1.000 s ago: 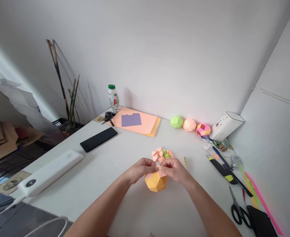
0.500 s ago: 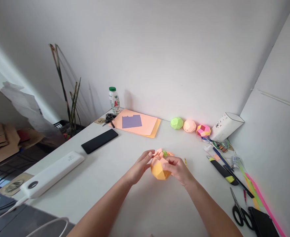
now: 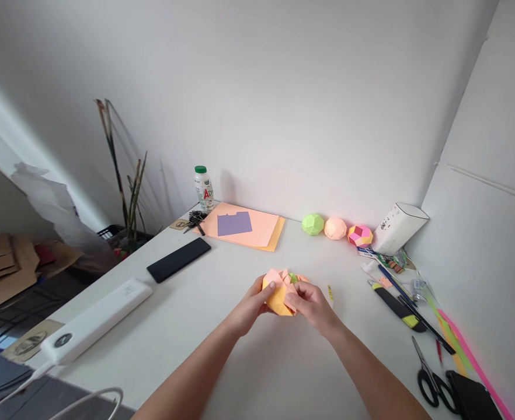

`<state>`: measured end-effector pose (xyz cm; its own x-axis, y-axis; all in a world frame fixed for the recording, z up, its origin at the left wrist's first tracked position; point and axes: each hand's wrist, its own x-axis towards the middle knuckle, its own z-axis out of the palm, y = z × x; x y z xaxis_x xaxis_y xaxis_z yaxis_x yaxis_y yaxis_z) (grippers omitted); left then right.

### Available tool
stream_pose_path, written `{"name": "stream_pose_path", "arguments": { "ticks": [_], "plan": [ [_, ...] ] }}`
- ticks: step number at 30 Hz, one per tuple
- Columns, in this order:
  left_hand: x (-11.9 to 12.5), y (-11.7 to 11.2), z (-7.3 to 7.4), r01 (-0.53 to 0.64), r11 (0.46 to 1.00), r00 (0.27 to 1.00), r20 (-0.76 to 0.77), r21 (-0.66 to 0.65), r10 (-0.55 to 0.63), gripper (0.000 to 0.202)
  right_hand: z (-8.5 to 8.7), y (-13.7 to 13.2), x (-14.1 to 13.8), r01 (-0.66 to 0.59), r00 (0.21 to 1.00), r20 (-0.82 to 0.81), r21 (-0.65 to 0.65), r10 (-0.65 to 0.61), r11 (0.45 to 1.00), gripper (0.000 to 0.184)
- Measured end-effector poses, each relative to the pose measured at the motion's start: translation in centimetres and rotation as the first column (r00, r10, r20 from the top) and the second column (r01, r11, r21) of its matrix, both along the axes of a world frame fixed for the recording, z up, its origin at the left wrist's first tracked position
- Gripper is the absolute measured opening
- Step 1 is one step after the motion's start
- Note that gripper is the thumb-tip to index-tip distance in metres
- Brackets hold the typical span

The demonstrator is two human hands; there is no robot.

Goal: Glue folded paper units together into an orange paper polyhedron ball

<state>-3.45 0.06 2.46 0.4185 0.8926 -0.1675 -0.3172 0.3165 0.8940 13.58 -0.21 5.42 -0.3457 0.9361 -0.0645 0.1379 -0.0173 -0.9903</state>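
Note:
Between my hands is a faceted paper ball (image 3: 278, 298), orange below with peach flaps standing up along its top. My left hand (image 3: 254, 304) wraps its left side, the thumb pressed on the orange face. My right hand (image 3: 310, 302) pinches the ball's right edge at a peach flap, thumb and forefinger together. Behind the ball lie more peach and green paper pieces, partly hidden by it and by my right fingers. The ball's underside and my left fingertips are out of sight.
Three finished-looking paper balls, green (image 3: 312, 224), peach (image 3: 335, 228) and pink-yellow (image 3: 359, 235), line the wall. Scissors (image 3: 432, 382) and a utility knife (image 3: 397, 307) lie right. Left are a black phone-like slab (image 3: 178, 259), a white device (image 3: 97, 321), paper sheets (image 3: 261, 230) and a bottle (image 3: 204, 191).
My left thumb has come down onto the ball's orange face, and the ball has turned a little. My right hand still pinches its right side. The camera view has shifted slightly.

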Motion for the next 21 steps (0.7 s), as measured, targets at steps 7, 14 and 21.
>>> {"name": "stream_pose_path", "arguments": {
  "ticks": [7,14,21],
  "plan": [
    [-0.2,0.0,-0.1,0.016,0.999,0.999,-0.041,0.031,-0.015,0.055,0.0,0.0,0.0,-0.075,0.992,-0.108,-0.031,0.071,0.997,0.033],
    [-0.3,0.1,-0.2,0.046,0.998,0.997,-0.064,0.035,-0.043,0.047,-0.9,0.5,0.6,-0.065,0.996,-0.068,-0.106,0.058,0.992,0.032],
    [-0.4,0.0,0.3,0.114,0.993,0.993,-0.026,0.024,-0.114,0.045,-0.9,0.5,0.8,-0.068,0.995,-0.082,-0.157,0.055,0.985,0.026]
  ]
}}
